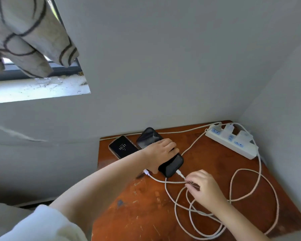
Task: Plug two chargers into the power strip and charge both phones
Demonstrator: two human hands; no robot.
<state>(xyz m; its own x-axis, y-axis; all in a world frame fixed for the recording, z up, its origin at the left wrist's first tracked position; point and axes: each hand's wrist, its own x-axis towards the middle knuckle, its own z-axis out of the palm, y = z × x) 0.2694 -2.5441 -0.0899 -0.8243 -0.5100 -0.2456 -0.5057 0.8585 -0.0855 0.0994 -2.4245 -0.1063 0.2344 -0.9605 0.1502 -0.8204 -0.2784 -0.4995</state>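
- Fingers (192, 182) of the right hand (204, 186) are curled and pinch a white cable (182, 176) just behind its plug, which sits in the near end of a black phone (171, 164).
- Fingers (172, 146) of the left hand (159, 153) wrap over the middle of that same phone, the thumb down its near side, holding it against the counter (146, 206).
- That phone lies flat with a dark screen, its far end sticking out beyond the left hand toward the wall.
- Just to its left lies a second phone (122, 147), flat, with a lit screen that reads 10:21; the two look to be touching or nearly so.
- A second white plug (147, 172) lies loose on the counter just beside the left thumb, apart from the second phone.
- Both cables run in loose overlapping loops (233, 206) across the near right part of the counter, under the right wrist.
- The cables lead up to a white power strip (231, 142) at the far right corner, where two white chargers (236, 133) sit plugged in.
- The strip's own cord (172, 132) runs along the back edge by the wall.
- A patterned curtain (28, 37) hangs over a windowsill (38, 89) at the upper left.
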